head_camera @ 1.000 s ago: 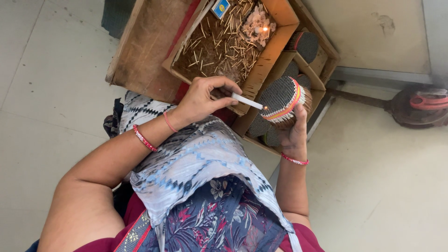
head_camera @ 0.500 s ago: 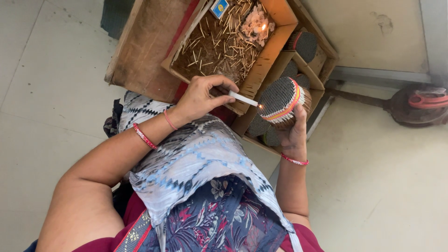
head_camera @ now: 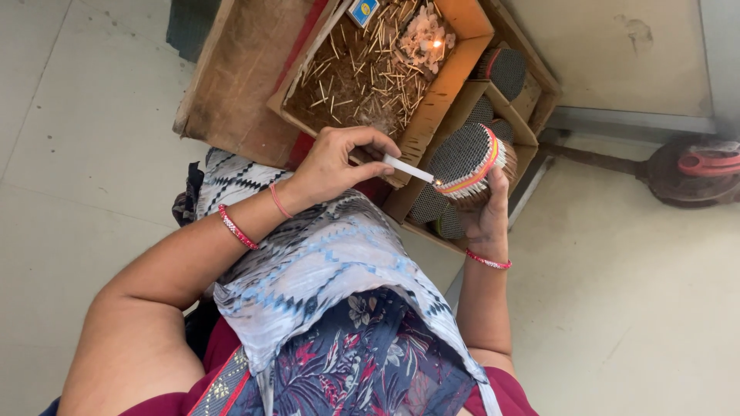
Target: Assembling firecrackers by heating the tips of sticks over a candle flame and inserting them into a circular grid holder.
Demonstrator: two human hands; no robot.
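We are pinching a thin white stick (head_camera: 409, 169) in our left hand (head_camera: 339, 162). Its tip is touching the round banded bundle of brown sticks (head_camera: 469, 166). Our right hand (head_camera: 489, 216) is gripping that bundle.

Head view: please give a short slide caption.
Left hand touches white stick to round bundle in right hand.

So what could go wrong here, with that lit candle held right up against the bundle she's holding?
The white candle in the left hand has its flame at the edge of the round bundle of sticks, so the fire could catch more of it than meant. The right hand grips that bundle close under the flame and could be burned. A second flame burns in the box among loose sticks, which might ignite.
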